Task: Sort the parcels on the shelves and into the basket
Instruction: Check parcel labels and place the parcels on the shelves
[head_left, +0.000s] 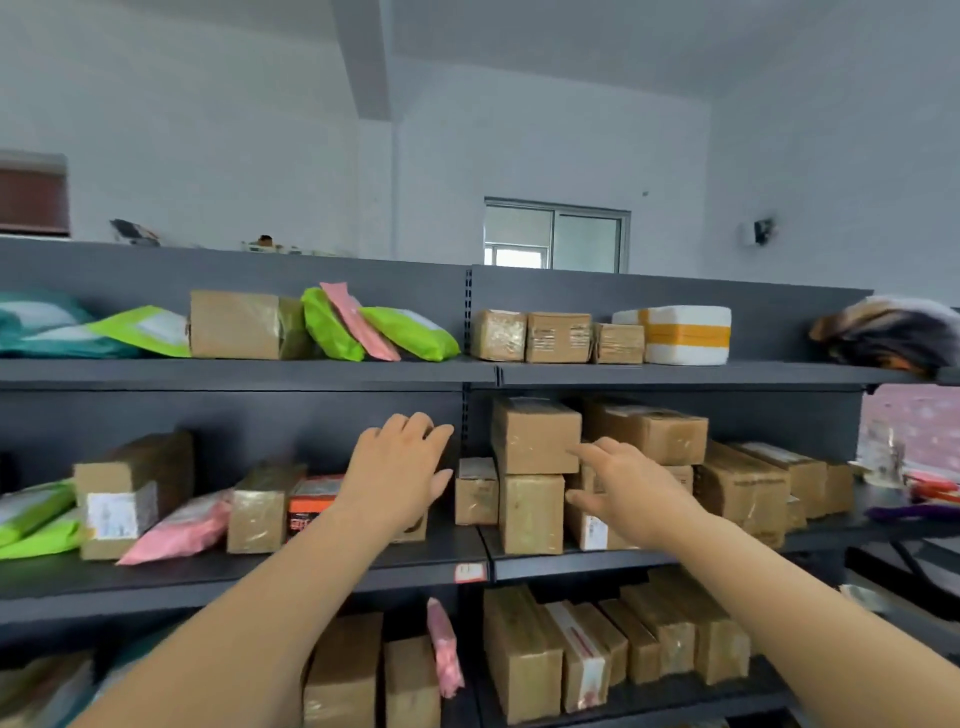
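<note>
Both my arms reach toward the middle shelf of a dark grey rack. My left hand is spread with straight fingers over a brown box that it mostly hides, just left of the rack's centre post. My right hand is open with fingers apart in front of a stack of brown cardboard boxes; its fingertips are at the lower right corner of the top box. Under that one stands a tall box, with a small box beside it. No basket is in view.
The top shelf carries green, pink and teal mailer bags, brown boxes and a white foam box. More boxes and a pink bag lie on the middle shelf, an orange-black box among them. The bottom shelf holds upright brown boxes. Clutter sits at right.
</note>
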